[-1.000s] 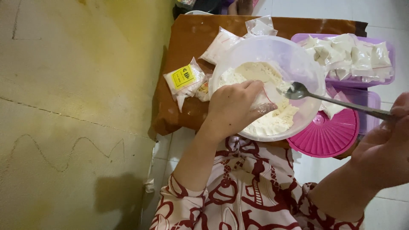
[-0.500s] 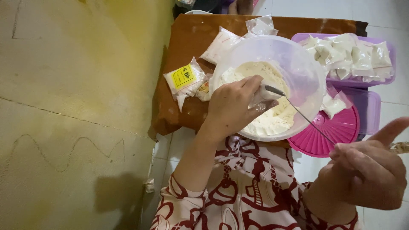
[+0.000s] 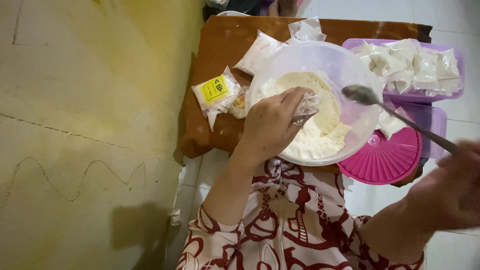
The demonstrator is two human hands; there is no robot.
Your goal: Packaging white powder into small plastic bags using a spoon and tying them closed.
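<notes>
Left hand (image 3: pixel 272 127) pinches an open bag (image 3: pixel 306 107) over the flour (image 3: pixel 320 132); right hand (image 3: pixel 457 187) grips the spoon (image 3: pixel 395 112), now empty; many filled bags (image 3: pixel 410 65) sit in the tray (image 3: pixel 452 95); much flour remains.

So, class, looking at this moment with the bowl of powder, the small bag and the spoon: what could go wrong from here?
1. The left hand holds a small clear bag over the clear bowl; its mouth looks crumpled, so powder could miss it.
2. The spoon, held far back on its handle by the right hand, may tip and spill.
3. The bowl overhangs the brown table edge, above the pink lid, so a push might upset it.
</notes>
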